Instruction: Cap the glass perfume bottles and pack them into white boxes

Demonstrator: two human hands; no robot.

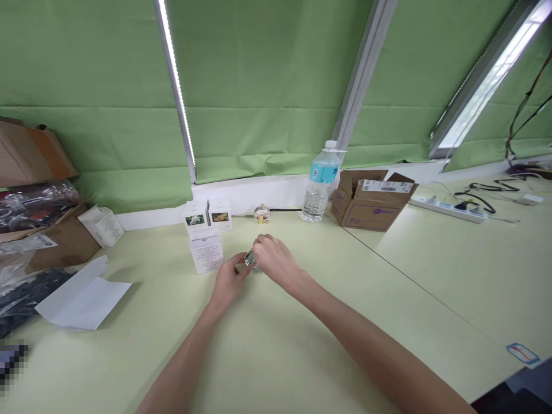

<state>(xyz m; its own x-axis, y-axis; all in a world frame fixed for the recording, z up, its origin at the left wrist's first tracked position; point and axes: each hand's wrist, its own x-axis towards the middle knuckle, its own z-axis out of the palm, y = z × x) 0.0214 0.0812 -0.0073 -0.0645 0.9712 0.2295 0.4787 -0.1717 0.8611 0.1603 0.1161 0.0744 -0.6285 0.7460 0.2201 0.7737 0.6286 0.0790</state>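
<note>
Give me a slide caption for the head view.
Left hand holding a small shiny item, right hand at it, near white boxes.

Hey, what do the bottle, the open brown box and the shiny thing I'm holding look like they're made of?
Bottle: clear, glossy plastic by its see-through, ridged body. Open brown box: matte cardboard, judging by the dull brown surface, folded open on top. Shiny thing: silvery and reflective, perhaps foil or metallic film; it's small and partly covered, so I can't be sure.
</note>
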